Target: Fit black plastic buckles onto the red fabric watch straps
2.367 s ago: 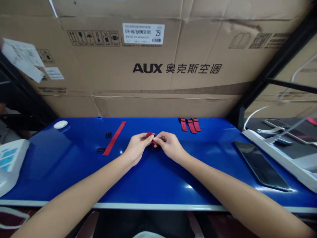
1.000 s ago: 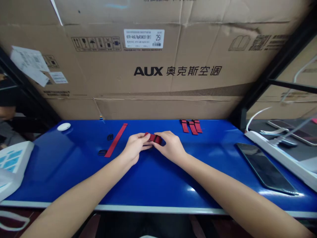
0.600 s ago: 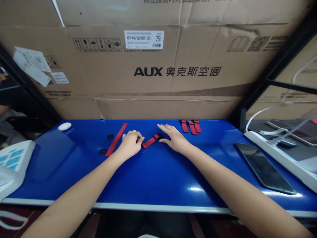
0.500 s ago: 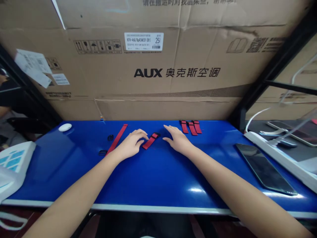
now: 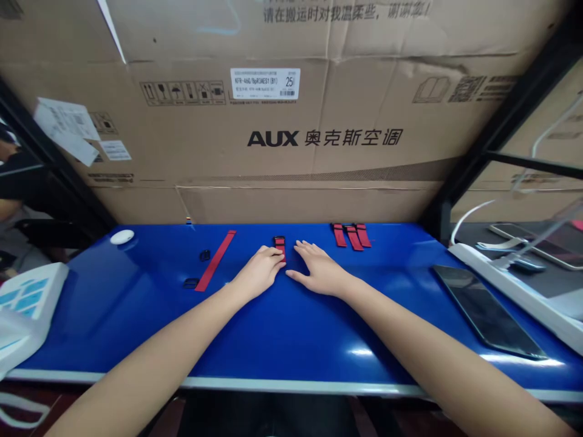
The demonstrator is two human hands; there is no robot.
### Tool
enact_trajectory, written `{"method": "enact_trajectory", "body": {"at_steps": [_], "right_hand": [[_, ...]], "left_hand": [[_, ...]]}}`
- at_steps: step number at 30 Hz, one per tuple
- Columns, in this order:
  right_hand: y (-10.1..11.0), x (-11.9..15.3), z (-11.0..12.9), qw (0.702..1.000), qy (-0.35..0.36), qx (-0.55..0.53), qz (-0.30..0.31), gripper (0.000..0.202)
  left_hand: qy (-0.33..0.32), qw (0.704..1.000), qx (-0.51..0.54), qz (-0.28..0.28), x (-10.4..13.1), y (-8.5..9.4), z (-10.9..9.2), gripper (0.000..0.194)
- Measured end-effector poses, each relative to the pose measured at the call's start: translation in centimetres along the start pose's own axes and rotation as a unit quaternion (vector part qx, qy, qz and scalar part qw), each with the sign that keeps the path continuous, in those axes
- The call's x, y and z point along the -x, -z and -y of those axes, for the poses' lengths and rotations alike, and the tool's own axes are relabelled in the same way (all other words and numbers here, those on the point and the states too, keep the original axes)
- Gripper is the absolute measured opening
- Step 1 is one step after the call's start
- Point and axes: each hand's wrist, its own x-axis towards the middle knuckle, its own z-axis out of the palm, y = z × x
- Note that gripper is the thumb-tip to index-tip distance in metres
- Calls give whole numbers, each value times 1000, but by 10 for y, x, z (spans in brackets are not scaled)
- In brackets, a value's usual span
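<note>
My left hand [image 5: 260, 270] has its thumb and fingers closed at the lower end of a short red webbing strap [image 5: 280, 245] with a black buckle at its far end. The strap lies on the blue table, pointing away from me. Just right of it rests my right hand [image 5: 321, 271], palm down, thumb and fingers apart, holding nothing. Left of my left hand lies a longer flat red strap [image 5: 215, 261]. Beside that strap are two loose black buckles, a small one [image 5: 204, 255] and a wider one [image 5: 190, 283].
Several buckled red straps [image 5: 352, 237] lie at the back right. A black phone [image 5: 485, 309] and a white power strip [image 5: 510, 279] are on the right. A white device [image 5: 50, 291] and a white oval object [image 5: 122, 237] stand left. A cardboard sheet [image 5: 282, 164] closes the back.
The short strap has turned from slanted to nearly straight, with my left hand moved right onto its lower end. My right hand has shifted slightly left and nearer to me.
</note>
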Motion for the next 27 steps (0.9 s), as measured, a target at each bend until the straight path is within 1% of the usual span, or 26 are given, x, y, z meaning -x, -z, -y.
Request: {"method": "enact_trajectory", "body": {"at_steps": [2,4,7,9,11,13,15,22,27], "right_hand": [[1,1,3,1000,-4,7,12,88],[1,1,4,1000,-9,14,20,90],[1,-1,7,999,-19,25,28,90],[0,-1,9,999,-26,32,32,91],[-1,-1,11,998,-34,39,37,92],[-1,-1,13,998,-39,44,39,93],[-2,-1,13,997,-39,46,40,93],[0,-2,13,998,-36,46,40,91],[-1,-2,13,998,-34,45,39,92]], "left_hand": [[4,1000,-2,5,0,1,-1,28],[16,1000,-8,8,1,7,-2,30],[52,998,-21,25,4,18,-2,41],[93,993,-33,58,8,25,1,55],[129,985,-35,105,12,29,5,70],[145,978,-29,146,16,32,8,77],[146,975,-25,165,18,32,10,79],[137,978,-24,155,20,28,12,79],[145,976,-22,161,19,30,10,79]]}}
